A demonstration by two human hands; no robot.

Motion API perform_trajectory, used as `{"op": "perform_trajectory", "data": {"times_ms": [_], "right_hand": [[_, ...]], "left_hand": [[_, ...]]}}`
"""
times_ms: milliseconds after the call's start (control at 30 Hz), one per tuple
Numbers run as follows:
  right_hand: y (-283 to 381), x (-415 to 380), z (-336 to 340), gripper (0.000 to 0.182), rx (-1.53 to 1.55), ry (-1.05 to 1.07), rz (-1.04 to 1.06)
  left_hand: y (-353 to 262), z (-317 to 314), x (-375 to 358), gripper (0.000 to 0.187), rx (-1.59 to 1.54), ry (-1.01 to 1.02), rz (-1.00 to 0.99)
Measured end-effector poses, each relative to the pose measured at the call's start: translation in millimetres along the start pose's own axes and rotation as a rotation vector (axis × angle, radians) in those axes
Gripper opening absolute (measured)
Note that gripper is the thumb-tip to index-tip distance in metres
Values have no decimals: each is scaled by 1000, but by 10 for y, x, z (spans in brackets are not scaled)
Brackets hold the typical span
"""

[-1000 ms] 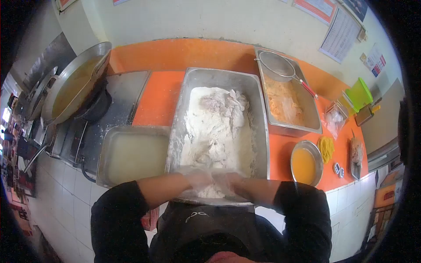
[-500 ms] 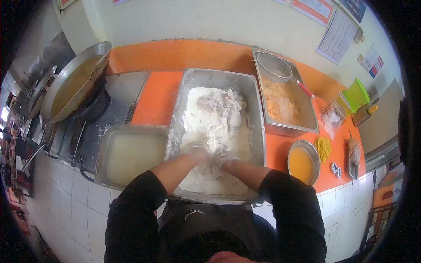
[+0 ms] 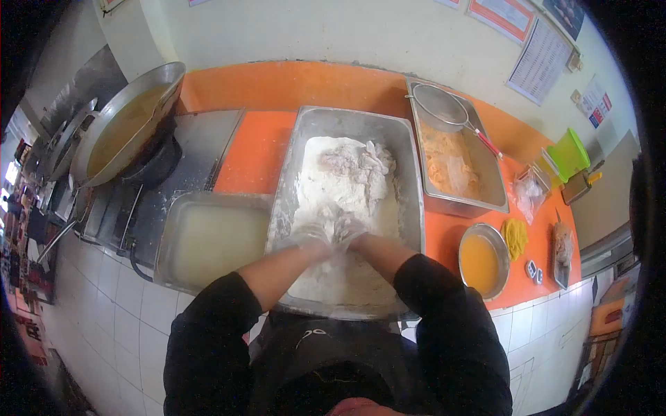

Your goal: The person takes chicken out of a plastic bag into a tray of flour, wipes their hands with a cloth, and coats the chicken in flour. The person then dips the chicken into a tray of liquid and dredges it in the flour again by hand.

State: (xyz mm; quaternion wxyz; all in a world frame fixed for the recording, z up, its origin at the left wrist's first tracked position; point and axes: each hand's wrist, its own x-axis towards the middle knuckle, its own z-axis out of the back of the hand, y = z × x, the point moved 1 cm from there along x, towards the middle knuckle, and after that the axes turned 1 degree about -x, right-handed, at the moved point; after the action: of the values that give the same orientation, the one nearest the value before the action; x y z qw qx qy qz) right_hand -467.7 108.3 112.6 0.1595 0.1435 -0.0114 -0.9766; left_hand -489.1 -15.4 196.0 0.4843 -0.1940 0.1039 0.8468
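A large metal tray [image 3: 417,208] holds white flour [image 3: 319,180]. At its far right part lie flour-coated pieces [image 3: 371,166] that look like meat. My left hand [image 3: 311,236], in a thin clear glove dusted with flour, is down in the flour near the tray's middle. Close beside it, on the right, my right hand [image 3: 349,229] is gloved the same way and also in the flour. The fingers of both hands are blurred and partly covered by flour, so what they hold, if anything, cannot be made out.
At the left stand a wide pan of oil [image 3: 125,132] on a burner and a tray of cloudy liquid [image 3: 215,243]. To the right are a tray of orange-coated food [image 3: 451,163], a strainer [image 3: 440,104], a bowl of orange liquid [image 3: 480,263] and a yellow cloth [image 3: 514,238].
Both hands have moved slightly up and away from my body within the flour. The whole view has shifted a little, with the trays appearing slightly further right.
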Motion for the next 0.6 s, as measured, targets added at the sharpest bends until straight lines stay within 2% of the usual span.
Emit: {"op": "perform_trajectory", "data": {"times_ms": [133,233,267,333,400,467,500,533,600], "right_hand": [[277,-292,1016,58,42,267,-72],[305,-511,1126,49,32,382,-70],[345,-637,1091,47,40,371,-68],[496,-831,867,45,3,252,-132],[701,-885,275,42,-119,1,-298],[751,-776,-37,40,-145,-123,-424],[717,-790,164,38,-33,-29,-436],[685,-807,369,36,76,64,-457],[494,-735,432,28,311,-142,-321]], "left_hand": [[73,22,6,49,-234,-12,73],[1,376,-521,52,-388,28,75],[-52,609,-727,51,-481,108,34],[-126,499,-700,53,-300,98,17],[-279,268,-662,56,-126,85,-8],[-385,91,-570,60,72,60,-34],[-409,39,-498,62,174,45,-48],[-333,-8,-398,62,41,83,-56],[-81,-86,-208,63,-222,167,-69]]}}
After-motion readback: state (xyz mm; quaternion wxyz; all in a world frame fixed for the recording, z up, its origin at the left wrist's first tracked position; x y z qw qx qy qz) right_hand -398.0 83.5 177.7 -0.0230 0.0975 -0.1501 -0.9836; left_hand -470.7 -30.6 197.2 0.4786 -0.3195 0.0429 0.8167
